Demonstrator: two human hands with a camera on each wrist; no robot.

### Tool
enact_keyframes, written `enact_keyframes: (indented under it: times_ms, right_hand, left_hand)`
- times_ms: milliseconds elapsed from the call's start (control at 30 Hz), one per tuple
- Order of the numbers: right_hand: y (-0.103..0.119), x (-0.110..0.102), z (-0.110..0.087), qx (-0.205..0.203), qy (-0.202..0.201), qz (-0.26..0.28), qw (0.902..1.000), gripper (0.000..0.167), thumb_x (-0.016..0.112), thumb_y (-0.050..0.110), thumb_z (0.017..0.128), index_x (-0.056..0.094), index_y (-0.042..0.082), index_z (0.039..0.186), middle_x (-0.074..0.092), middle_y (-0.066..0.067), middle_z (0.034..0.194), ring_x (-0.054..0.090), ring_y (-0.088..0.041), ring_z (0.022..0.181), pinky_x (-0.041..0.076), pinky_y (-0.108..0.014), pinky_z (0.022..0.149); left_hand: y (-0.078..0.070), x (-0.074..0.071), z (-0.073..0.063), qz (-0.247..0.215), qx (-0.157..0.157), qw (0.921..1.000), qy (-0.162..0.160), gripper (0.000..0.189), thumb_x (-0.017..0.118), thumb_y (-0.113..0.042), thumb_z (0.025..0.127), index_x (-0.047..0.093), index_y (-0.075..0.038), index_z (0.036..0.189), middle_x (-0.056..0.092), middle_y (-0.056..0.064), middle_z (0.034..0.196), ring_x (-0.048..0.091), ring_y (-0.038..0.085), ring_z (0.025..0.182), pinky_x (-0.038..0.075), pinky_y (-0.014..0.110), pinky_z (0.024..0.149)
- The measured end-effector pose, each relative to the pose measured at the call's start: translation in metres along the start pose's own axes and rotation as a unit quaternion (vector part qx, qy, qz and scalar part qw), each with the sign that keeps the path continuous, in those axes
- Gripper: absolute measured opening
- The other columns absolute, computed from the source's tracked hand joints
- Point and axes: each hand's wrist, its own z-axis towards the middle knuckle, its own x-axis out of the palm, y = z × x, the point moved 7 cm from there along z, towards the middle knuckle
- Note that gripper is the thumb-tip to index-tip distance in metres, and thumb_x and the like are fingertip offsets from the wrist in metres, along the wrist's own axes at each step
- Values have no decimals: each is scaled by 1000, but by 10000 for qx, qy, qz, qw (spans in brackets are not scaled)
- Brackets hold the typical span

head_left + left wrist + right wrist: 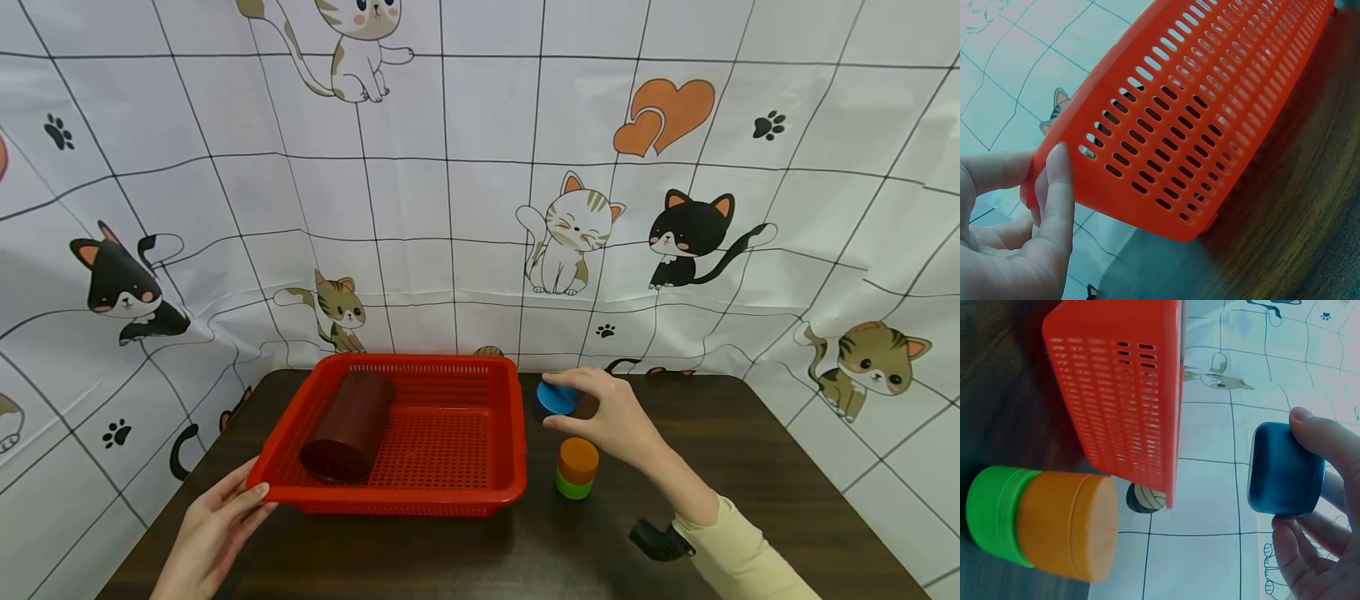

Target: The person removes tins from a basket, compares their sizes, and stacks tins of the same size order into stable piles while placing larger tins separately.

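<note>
A red plastic basket [420, 506] with slotted walls stands on the table, and a dark brown cylinder [351, 429] lies on its side in the left part of it. My left hand [217, 529] pinches the basket's near left corner rim between thumb and fingers; the left wrist view shows this grip close up. My right hand [618, 417] holds a small blue round container [1285, 469] between thumb and fingertips, raised off the table to the right of the basket. Below it an orange round container [579, 458] sits stacked on a green one [573, 486].
The dark wooden table [525, 558] reaches back to a white curtain [487, 217] with grid lines and printed cats, which also hangs at both sides. A black wrist device [662, 540] is on my right forearm, by the pale yellow sleeve [738, 550].
</note>
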Motion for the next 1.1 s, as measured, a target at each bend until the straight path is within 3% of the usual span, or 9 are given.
enact_keyframes:
  times_ms: [233,400,633,833,1100]
  right_hand:
    - [-5,-5,-8,122,101,3,9999,55,88,30,74,69,19,124,69,-2,122,61,-17,101,57,-27,75]
    - [-9,-6,-14,262,219,-16,9994,54,88,29,74,69,21,124,69,0,119,55,-13,96,53,-21,72]
    - [-18,-4,-22,420,428,9,9982,54,87,26,75,67,23,125,68,0,122,58,-14,99,58,-26,78]
    - [-24,0,-27,527,702,29,9961,55,87,26,76,66,22,126,68,1,124,60,-16,105,58,-27,85]
    - [-33,5,-31,629,985,-19,9932,54,86,25,77,66,20,126,68,1,122,56,-14,101,57,-28,80]
  left_hand:
    - [1,0,0,21,-49,10000,-22,31,61,-11,98,62,-41,104,62,-25,104,65,1,101,58,20,89]
    - [1,0,1,37,-5,10000,8,31,61,-11,98,61,-41,105,62,-25,105,65,2,101,58,20,89]
    - [-1,1,1,-74,186,9998,98,34,60,-8,99,65,-41,104,63,-23,106,66,3,99,59,20,87]
    - [0,0,1,-93,148,9998,101,34,60,-8,98,64,-41,104,63,-23,106,66,2,100,59,20,87]
    - [1,-1,1,-81,103,9999,95,33,60,-9,99,63,-41,104,63,-24,106,66,2,101,58,19,88]
